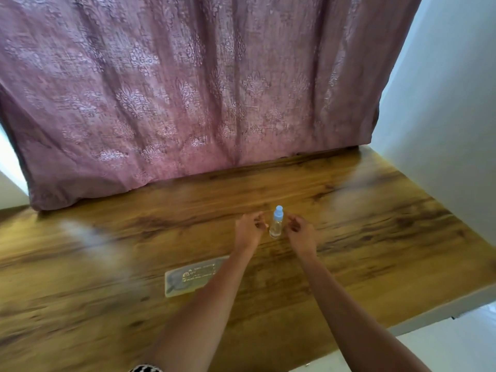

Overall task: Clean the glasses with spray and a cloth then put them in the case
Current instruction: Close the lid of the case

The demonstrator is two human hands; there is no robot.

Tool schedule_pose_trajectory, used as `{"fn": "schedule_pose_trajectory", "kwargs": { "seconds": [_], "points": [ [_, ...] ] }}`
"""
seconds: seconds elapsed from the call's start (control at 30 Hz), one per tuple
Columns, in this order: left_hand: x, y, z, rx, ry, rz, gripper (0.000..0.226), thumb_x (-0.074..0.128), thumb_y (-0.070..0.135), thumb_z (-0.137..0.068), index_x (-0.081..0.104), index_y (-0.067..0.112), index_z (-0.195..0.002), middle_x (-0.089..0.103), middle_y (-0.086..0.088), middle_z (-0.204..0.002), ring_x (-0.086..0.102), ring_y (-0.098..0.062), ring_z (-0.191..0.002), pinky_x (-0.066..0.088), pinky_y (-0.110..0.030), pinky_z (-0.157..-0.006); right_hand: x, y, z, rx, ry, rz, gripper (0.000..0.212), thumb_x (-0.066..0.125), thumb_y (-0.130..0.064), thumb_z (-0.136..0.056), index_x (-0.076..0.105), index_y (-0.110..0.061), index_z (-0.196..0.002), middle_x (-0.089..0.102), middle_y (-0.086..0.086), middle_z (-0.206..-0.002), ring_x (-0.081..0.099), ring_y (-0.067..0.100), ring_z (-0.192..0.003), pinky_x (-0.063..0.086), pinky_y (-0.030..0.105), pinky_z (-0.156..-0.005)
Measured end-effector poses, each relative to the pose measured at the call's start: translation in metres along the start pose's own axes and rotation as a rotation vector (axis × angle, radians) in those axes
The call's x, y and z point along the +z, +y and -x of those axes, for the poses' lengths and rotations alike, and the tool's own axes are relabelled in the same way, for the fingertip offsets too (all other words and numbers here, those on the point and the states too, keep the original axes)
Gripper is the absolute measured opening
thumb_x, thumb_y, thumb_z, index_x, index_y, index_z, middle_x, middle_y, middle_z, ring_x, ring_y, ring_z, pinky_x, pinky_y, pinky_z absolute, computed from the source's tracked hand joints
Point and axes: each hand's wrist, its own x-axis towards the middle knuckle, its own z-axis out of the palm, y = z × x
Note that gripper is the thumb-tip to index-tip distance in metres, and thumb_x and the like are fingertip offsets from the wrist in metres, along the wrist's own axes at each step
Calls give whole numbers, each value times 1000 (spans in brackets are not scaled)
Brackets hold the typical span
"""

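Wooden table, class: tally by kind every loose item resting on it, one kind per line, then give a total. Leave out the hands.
Spray bottle, clear with a pale blue cap, standing upright: 1
Flat printed packet, partly under the left forearm: 1
Total on the wooden table: 2
No glasses or case are visible.

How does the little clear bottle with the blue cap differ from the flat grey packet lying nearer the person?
The small clear plastic spray bottle with the pale blue cap stands upright between the left hand and right hand; the flat grey printed packet lies flat, partly hidden under the left forearm. The bottle is see-through and plain, the packet opaque with print too blurred to read. Both rest on the wooden table.
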Motion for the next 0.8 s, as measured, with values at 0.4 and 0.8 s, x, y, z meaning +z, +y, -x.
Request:
{"fn": "schedule_pose_trajectory", "kwargs": {
  "seconds": [0.4,0.8],
  "points": [
    [3,-2,9,63,44,64,31,68,1,-77,70,11,-106,73,-5,-102,67,-12,-95,49,-18,-88,2,-2,4,-42,-103,-55,42,62,-1,-83,57,-11,-124,68,6,-111,62,13,-99,41,15,-78],
    [-33,-30,56,58,166,5,21,68,3,-77,73,8,-97,75,-6,-95,69,-13,-86,47,-15,-77,22,0,51,-138,-231,-21,43,61,-2,-83,57,-10,-125,68,5,-111,56,3,-91,37,-5,-67]
  ]
}}
